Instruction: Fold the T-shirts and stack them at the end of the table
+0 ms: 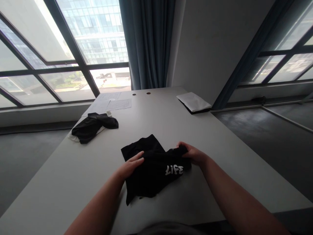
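Note:
In front of me is a black garment (149, 176) with white "LIFE" lettering near its right end; its exact kind I cannot make out. It looks partly folded, and one flap spreads away to the far left. My left hand (129, 166) grips the garment's left side, with the thumb and a finger stretched over the cloth and the other fingers hidden. At the upper right corner, my right hand (195, 155) is closed on a bunched part of the same garment. The lower edge hangs unevenly just over or on the white table (80, 182).
A crumpled dark cloth item with white parts (89, 127) lies at the table's left edge. Paper sheets (118, 103) lie behind it. A white flat stack with a black underside (194, 101) sits at the far right. Two round holes, a blue curtain (149, 45) and windows are beyond.

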A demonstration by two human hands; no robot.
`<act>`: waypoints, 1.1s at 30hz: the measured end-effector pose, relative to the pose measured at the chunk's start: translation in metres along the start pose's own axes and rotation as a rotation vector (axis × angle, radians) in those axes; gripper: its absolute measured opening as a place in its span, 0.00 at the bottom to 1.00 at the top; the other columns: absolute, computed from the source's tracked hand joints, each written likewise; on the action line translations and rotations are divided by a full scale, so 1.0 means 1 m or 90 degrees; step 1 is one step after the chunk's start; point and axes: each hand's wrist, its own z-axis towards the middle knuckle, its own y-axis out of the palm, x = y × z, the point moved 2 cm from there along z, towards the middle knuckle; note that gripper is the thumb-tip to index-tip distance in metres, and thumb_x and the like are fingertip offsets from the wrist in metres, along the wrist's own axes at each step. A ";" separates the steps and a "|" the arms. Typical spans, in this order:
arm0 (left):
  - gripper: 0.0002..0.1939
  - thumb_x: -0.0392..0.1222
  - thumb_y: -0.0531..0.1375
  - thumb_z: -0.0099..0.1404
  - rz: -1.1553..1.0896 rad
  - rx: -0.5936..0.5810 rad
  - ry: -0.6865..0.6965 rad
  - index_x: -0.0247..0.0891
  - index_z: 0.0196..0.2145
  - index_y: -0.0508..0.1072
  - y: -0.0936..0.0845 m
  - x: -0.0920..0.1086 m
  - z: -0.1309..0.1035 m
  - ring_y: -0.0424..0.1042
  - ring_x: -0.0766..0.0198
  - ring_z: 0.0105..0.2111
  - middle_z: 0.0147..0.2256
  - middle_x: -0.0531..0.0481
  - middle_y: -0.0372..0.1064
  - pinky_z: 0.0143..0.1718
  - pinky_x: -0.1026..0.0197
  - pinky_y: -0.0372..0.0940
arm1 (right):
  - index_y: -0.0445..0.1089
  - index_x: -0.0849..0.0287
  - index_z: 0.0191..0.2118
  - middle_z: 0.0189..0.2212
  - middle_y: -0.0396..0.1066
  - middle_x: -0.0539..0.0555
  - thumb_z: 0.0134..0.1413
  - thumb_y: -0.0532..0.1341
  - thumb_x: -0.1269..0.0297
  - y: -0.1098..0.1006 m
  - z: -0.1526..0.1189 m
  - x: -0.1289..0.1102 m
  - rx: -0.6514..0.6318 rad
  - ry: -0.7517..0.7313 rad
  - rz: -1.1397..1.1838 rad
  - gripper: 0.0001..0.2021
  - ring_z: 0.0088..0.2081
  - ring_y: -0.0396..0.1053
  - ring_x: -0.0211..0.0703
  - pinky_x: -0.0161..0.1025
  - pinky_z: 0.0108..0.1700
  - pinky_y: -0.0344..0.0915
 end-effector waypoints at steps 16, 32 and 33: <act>0.09 0.35 0.56 0.67 0.533 0.429 0.347 0.41 0.38 0.76 -0.021 0.009 0.023 0.69 0.51 0.52 0.49 0.43 0.67 0.57 0.45 0.64 | 0.67 0.53 0.31 0.37 0.68 0.54 0.54 0.58 0.76 0.001 0.015 -0.003 0.416 -0.435 -0.834 0.09 0.42 0.67 0.49 0.47 0.47 0.66; 0.30 0.54 0.71 0.58 0.761 -0.028 0.285 0.45 0.56 0.72 0.031 0.012 0.004 0.62 0.43 0.63 0.65 0.40 0.62 0.61 0.41 0.56 | 0.72 0.53 0.51 0.47 0.69 0.58 0.60 0.64 0.68 0.039 0.024 0.018 0.219 -0.306 -0.965 0.14 0.50 0.67 0.53 0.50 0.55 0.65; 0.24 0.51 0.70 0.60 0.763 -0.021 0.281 0.45 0.52 0.73 0.030 0.010 0.005 0.62 0.44 0.63 0.65 0.41 0.63 0.61 0.42 0.57 | 0.73 0.53 0.49 0.47 0.69 0.58 0.60 0.62 0.69 0.035 0.026 0.018 0.238 -0.300 -0.970 0.12 0.49 0.67 0.53 0.50 0.55 0.65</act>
